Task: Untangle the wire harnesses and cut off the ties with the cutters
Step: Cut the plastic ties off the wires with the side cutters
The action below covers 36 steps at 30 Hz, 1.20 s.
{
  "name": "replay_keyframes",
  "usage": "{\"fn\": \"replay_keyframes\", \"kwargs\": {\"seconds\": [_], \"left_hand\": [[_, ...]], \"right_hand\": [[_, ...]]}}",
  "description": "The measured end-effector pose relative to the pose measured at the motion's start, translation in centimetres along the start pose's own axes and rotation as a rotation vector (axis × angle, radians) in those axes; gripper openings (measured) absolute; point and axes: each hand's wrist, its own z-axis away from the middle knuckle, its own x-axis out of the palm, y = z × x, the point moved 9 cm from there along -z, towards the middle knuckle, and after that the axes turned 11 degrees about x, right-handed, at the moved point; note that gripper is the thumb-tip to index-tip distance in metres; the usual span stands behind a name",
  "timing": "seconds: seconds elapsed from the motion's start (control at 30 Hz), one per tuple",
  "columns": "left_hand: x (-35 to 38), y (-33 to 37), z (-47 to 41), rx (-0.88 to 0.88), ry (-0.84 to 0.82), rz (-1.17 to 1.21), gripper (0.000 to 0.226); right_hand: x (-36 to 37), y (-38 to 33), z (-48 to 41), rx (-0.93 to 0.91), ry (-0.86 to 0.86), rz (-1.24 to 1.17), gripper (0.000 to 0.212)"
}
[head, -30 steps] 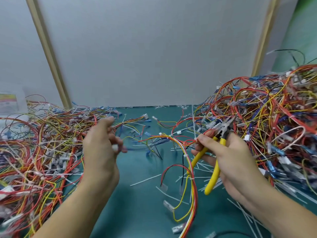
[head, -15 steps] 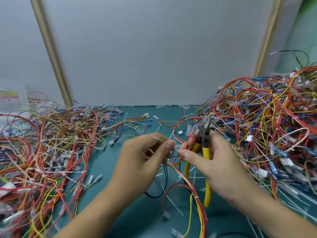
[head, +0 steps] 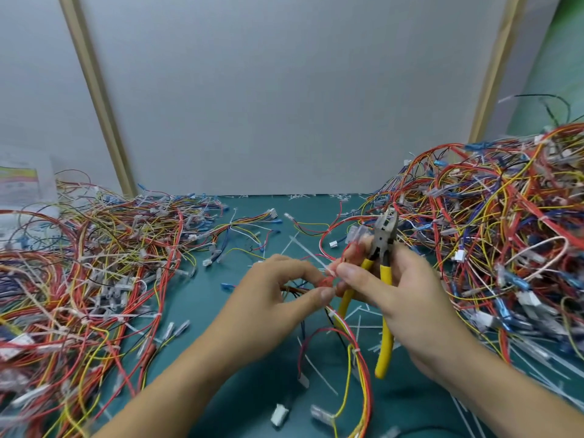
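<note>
At frame centre a red-wired harness (head: 326,283) was pinched by the left hand (head: 275,295) and the right hand (head: 407,298), in which the yellow-handled cutters (head: 386,343) were also gripped. Cut ties (head: 366,325) were strewn below. The tangled pile (head: 505,235) at right was judged undone.

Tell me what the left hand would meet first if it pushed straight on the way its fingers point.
Probably the right hand, whose thumb sits just past the red harness wires that the left hand pinches; the yellow cutters lie behind it. Depth is unclear.
</note>
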Motion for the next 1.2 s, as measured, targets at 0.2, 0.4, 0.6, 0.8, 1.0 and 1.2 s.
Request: {"fn": "replay_keyframes", "kwargs": {"seconds": [0.2, 0.4, 0.6, 0.8, 1.0, 1.2], "left_hand": [[-3.5, 0.1, -0.3, 0.032, 0.243, -0.22, 0.013], [-5.9, 0.8, 0.1, 0.071, 0.415, -0.327, 0.014], [-6.2, -1.2, 0.6, -0.087, 0.471, -0.096, 0.013], [-6.2, -0.5, 0.4, -0.049, 0.402, -0.223, 0.012], [-6.2, 0.7, 0.6, 0.006, 0.413, -0.314, 0.012], [-6.1, 1.3, 0.5, 0.05, 0.412, -0.297, 0.014]], "right_hand": [[-1.7, 0.9, -1.0, 0.079, 0.057, 0.041, 0.05], [1.3, 2.2, 0.1, 0.158, -0.179, 0.301, 0.074], [2.2, 2.2, 1.2, 0.21, -0.357, 0.466, 0.044], [-0.7, 0.4, 0.4, 0.08, -0.129, 0.93, 0.048], [-1.0, -1.2, 0.1, -0.183, 0.022, 0.929, 0.042], [-1.1, -1.8, 0.5, -0.227, 0.07, 0.841, 0.046]]}}
